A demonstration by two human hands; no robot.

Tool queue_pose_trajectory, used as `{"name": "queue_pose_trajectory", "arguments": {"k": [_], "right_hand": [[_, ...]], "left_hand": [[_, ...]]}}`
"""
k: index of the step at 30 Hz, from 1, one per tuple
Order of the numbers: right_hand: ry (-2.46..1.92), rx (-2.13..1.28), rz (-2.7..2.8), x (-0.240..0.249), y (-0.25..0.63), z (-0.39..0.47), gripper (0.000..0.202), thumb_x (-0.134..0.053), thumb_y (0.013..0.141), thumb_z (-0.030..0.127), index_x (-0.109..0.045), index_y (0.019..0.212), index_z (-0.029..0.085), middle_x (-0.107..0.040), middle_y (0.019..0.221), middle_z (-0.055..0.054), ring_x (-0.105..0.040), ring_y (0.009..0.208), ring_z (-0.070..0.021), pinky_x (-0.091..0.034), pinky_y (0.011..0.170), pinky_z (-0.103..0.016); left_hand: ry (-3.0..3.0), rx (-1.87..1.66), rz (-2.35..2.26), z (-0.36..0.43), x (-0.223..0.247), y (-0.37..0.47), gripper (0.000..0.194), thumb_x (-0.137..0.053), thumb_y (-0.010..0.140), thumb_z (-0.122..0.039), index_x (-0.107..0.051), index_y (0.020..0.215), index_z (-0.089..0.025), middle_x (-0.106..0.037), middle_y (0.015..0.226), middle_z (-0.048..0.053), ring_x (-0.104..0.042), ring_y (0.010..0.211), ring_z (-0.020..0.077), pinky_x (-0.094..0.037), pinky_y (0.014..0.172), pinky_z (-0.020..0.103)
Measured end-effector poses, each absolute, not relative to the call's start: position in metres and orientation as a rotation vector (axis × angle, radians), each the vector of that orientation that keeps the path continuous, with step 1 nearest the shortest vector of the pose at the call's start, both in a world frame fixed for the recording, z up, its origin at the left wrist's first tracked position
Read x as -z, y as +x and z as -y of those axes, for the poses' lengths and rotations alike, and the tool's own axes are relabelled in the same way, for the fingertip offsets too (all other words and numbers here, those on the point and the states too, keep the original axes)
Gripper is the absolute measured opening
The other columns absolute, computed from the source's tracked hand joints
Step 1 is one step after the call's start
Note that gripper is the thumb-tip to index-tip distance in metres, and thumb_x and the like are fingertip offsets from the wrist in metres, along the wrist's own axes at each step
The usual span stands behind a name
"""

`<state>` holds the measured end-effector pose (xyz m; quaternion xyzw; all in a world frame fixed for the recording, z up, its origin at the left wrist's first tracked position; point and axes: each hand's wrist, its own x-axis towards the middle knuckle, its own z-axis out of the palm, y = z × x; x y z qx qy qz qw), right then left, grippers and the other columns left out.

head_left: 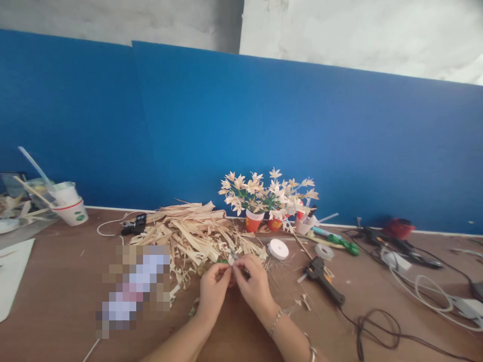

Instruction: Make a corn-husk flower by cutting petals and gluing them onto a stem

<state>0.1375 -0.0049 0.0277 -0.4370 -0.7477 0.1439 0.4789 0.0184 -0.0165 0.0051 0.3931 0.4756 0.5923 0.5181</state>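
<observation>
My left hand (214, 290) and my right hand (254, 281) meet at the fingertips over the near edge of a husk pile. Both are closed in a pinch; whatever sits between the fingers is too small to make out. Dry, pale husk strips (192, 226) are heaped just beyond the hands. To the right of my fingers lies a white roll of tape or ribbon (278, 249). Pale husk-like flowers (253, 187) on green stems stand in a red paper cup (254, 221) behind the pile, beside a second red cup (274, 223).
A black glue gun (323, 281) with a looped cord lies to the right. Farther right are a clear tape roll (324, 252), green ribbon (349, 245) and white cables (426, 289). At left stand a white cup (71, 211) and a small black device (136, 224). A blue panel (226, 130) borders the table.
</observation>
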Motion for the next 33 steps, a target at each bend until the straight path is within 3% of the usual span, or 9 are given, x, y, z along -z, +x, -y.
{"name": "queue_pose_trajectory", "arguments": {"k": [11,17,19,23,28,33], "right_hand": [[-1.069,-0.35,1.824,-0.029,0.137,0.006,0.013,-0.047,0.08,0.014,-0.057,0.072,0.02,-0.057,0.074,-0.004,-0.054,0.073,-0.0168,-0.045,0.069,-0.028],[-1.155,-0.549,1.628,-0.029,0.137,0.006,0.014,-0.049,0.078,0.02,-0.055,0.091,0.018,-0.058,0.079,-0.004,-0.054,0.073,-0.0163,-0.045,0.068,-0.027],[-1.198,-0.69,1.497,-0.03,0.137,0.004,0.01,-0.048,0.08,0.026,-0.054,0.081,0.018,-0.056,0.071,-0.002,-0.052,0.066,-0.0148,-0.043,0.061,-0.025],[-1.165,-1.012,1.371,-0.031,0.138,-0.003,0.03,-0.049,0.079,0.037,-0.044,0.055,0.019,-0.04,0.049,0.005,-0.039,0.047,-0.0102,-0.033,0.045,-0.022],[-1.084,-1.285,1.323,-0.032,0.139,-0.005,0.029,-0.055,0.072,0.038,-0.044,0.053,0.019,-0.034,0.042,0.007,-0.027,0.04,-0.0067,-0.022,0.039,-0.02],[-1.105,-1.351,1.348,-0.03,0.141,-0.006,0.026,-0.059,0.068,0.037,-0.046,0.056,0.018,-0.037,0.042,0.008,-0.029,0.039,-0.006,-0.022,0.04,-0.02]], "left_hand": [[0.921,-1.401,-1.125,0.017,-0.006,0.018,0.023,-0.068,0.065,-0.038,-0.063,0.071,-0.016,-0.065,0.06,0.001,-0.062,0.055,0.0164,-0.051,0.052,0.026],[0.898,-1.401,-1.131,0.017,-0.008,0.017,0.026,-0.067,0.066,-0.039,-0.063,0.073,-0.015,-0.066,0.062,0.001,-0.064,0.056,0.0172,-0.052,0.052,0.026],[0.884,-1.412,-1.138,0.018,-0.009,0.018,0.026,-0.067,0.066,-0.039,-0.062,0.074,-0.014,-0.065,0.062,0.001,-0.064,0.055,0.0172,-0.051,0.051,0.026],[0.885,-1.412,-1.115,0.018,-0.009,0.02,0.026,-0.067,0.064,-0.038,-0.062,0.073,-0.014,-0.065,0.061,0.002,-0.065,0.054,0.0166,-0.051,0.049,0.024],[0.922,-1.377,-1.074,0.019,-0.008,0.022,0.025,-0.068,0.064,-0.036,-0.06,0.073,-0.014,-0.065,0.063,0.001,-0.064,0.055,0.0153,-0.05,0.048,0.022],[0.975,-1.313,-1.095,0.019,-0.007,0.022,0.027,-0.068,0.063,-0.035,-0.058,0.076,-0.014,-0.064,0.065,0.001,-0.062,0.051,0.0147,-0.04,0.033,0.017]]}}
